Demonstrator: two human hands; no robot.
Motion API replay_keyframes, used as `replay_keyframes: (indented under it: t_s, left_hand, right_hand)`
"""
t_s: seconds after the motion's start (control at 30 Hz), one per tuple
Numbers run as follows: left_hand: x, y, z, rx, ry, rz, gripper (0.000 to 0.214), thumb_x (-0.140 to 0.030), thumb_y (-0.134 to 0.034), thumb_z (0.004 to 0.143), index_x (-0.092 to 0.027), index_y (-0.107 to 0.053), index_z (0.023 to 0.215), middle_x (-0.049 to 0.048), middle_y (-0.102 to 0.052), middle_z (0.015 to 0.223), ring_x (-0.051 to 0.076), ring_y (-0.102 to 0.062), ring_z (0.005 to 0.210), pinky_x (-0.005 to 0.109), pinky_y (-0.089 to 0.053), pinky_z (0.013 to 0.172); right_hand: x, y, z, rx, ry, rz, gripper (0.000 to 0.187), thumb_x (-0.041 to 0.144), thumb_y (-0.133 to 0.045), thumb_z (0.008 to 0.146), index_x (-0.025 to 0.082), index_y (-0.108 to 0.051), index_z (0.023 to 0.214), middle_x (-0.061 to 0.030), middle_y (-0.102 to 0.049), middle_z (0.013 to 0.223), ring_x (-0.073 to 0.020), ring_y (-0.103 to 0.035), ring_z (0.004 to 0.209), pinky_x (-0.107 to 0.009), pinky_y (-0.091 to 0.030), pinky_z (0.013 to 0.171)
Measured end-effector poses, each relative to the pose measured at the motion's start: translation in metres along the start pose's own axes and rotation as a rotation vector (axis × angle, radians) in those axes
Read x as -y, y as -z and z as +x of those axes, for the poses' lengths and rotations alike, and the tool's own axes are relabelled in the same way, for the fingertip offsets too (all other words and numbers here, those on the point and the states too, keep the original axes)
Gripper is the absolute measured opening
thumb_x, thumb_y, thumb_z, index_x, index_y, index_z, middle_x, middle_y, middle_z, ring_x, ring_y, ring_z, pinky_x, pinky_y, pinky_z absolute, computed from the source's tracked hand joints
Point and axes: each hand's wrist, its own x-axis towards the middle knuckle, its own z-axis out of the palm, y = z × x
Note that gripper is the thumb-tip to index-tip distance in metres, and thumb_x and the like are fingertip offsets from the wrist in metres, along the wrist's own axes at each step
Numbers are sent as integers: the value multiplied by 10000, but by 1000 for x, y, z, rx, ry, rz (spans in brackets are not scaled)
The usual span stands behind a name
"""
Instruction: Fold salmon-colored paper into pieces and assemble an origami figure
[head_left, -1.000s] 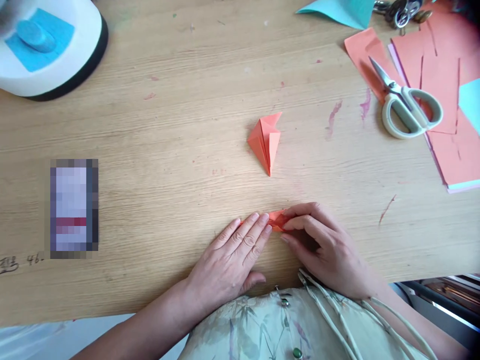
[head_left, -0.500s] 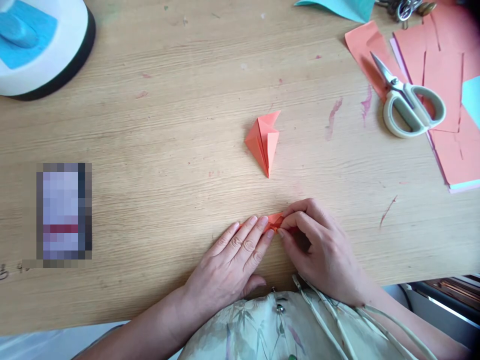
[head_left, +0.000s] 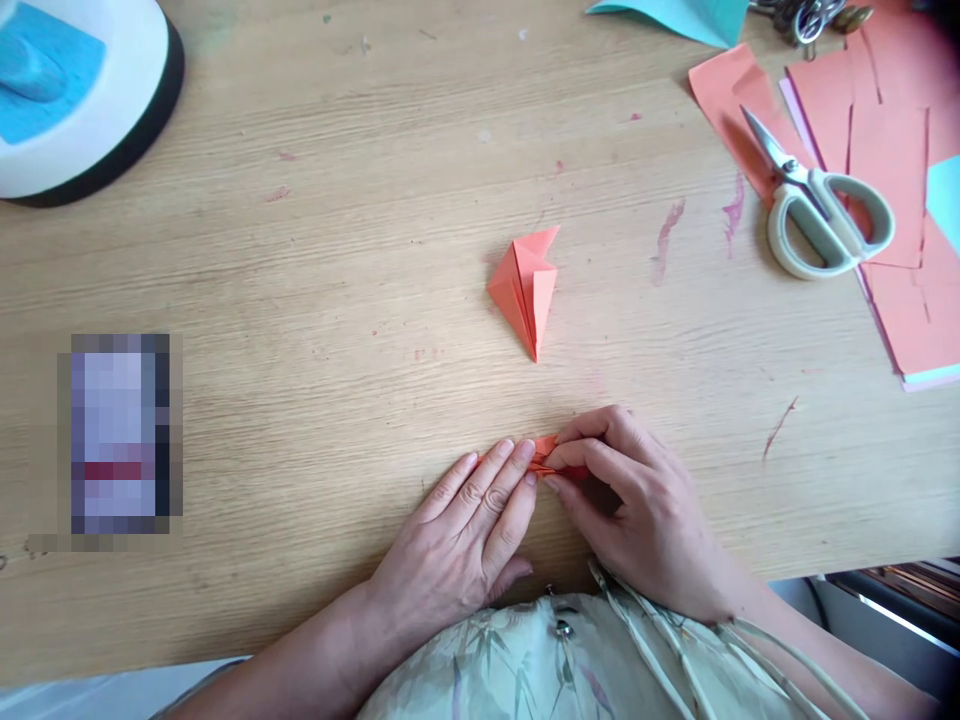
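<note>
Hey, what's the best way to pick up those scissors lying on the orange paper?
Probably take the scissors by the pale handle loops, coming from the near right. The shut blades point away to the far left, and the loops lie flat on the orange sheets.

Table (head_left: 315,300): bare wood open across centre-left and lower right of frame. Obstructions: white round device (head_left: 90,110), upper left corner; pixelated object (head_left: 120,432), left edge; folded orange piece (head_left: 527,290), centre; scissors (head_left: 821,215) lying on orange sheets (head_left: 907,310), upper right. Left hand (head_left: 469,535) and right hand (head_left: 645,510) occupy lower centre, fingertips meeting on small orange paper (head_left: 551,455).
</note>
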Motion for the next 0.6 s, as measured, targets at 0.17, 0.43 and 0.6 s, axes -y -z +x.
replay_keyframes:
  t_s: [0.17, 0.43, 0.6]
  left_hand:
    - [0, -1, 0, -10, 7, -10, 619, -475, -378, 1041, -27, -468, 1458, 226, -434, 1572, 318, -379, 1489, 438, -281, 1225]
    - [-1, 1, 1, 32, 11, 29, 666, -490, -351, 1035, -36, -420, 1518, 190, -422, 1591, 302, -397, 1472, 433, -207, 1250]
    - [-1, 2, 1, 76, 22, 43, 680, -499, -366, 1025, -46, -405, 1531, 161, -392, 1616, 285, -373, 1482, 418, -209, 1245]
  right_hand:
    - [0, 1, 0, 33, -5, -3, 119, 100, -600, 916, 213, -637, 918, -64, -614, 988, -198, -579, 894, -364, -492, 783]
    - [4, -2, 2, -3, -43, -56, 99, 103, -595, 882, 201, -609, 882, -66, -585, 966, -195, -562, 856, -349, -478, 742]
    - [4, -5, 1, -12, -70, -84, 104, 108, -601, 878, 206, -567, 869, -62, -594, 961, -193, -565, 845, -347, -474, 723]
